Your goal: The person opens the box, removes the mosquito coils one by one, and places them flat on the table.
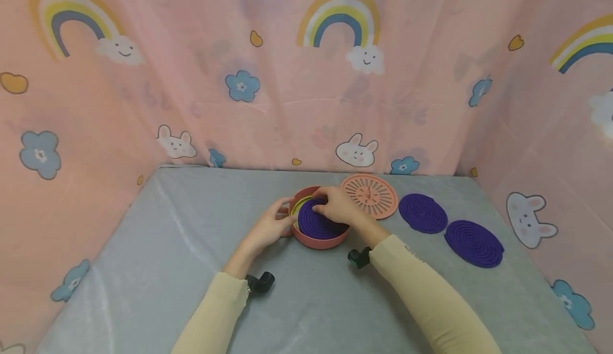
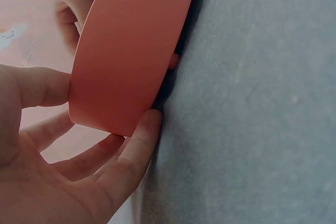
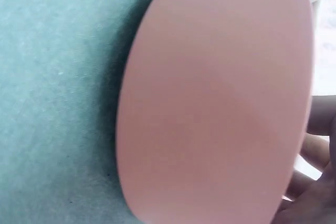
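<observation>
A round coral-pink container (image 1: 320,244) stands on the table, its outer wall filling much of both wrist views. My left hand (image 1: 270,226) grips its left side; in the left wrist view the thumb touches the rim and a finger (image 2: 139,140) reaches under the base. Inside the container, a purple spiral coaster (image 1: 317,222) lies tilted over a yellow-green piece (image 1: 298,205). My right hand (image 1: 337,205) pinches the coaster's upper edge with thumb and fingers. In the right wrist view the container wall (image 3: 215,103) covers most of that hand's work.
Right behind the container lies a pink slotted disc (image 1: 378,207) with a small knob. Two more purple spiral coasters, one nearer the disc (image 1: 423,213) and one further right (image 1: 474,244), lie flat on the grey cloth (image 1: 306,311). A patterned pink curtain (image 1: 297,120) hangs behind.
</observation>
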The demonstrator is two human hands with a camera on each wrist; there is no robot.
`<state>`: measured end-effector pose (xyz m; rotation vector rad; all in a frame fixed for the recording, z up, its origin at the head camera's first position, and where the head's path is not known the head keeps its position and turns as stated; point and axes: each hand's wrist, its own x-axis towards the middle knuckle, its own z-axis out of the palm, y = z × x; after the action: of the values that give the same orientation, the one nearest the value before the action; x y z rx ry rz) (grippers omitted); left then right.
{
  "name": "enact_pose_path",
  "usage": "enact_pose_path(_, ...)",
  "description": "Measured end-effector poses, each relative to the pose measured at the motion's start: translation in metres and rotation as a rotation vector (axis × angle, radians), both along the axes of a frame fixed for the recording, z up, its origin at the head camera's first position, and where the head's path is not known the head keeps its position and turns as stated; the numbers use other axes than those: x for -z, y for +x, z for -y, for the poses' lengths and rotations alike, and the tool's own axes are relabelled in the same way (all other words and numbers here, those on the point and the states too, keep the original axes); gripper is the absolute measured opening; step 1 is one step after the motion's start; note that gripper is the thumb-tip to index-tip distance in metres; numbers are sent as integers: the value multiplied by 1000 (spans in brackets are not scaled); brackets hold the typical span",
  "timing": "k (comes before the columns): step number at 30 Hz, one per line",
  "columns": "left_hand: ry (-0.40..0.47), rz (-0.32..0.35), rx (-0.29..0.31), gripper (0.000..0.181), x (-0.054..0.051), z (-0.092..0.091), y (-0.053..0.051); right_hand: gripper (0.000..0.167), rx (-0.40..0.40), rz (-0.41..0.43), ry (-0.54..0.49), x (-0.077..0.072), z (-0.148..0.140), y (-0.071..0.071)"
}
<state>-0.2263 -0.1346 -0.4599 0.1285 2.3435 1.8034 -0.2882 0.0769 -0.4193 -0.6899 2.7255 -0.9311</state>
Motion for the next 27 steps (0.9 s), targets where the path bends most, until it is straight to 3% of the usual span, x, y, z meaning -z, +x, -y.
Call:
enact_pose_path(9, 0, 9, -3, 53, 1, -1, 0, 30, -1, 5, -55, -8, -7, -6)
enact_pose_path(16, 18, 6, 5, 53, 1, 0, -1, 33, -8, 68, -39, -20, -21, -6)
enact_pose_path(23, 25, 2, 8, 53, 2, -1, -2, 34, -14, 157, -120, -23, -36, -4)
enact_pose_path(27, 10, 4, -3, 53, 2, 0, -1, 32, 14, 152, -122, -23, -44, -3)
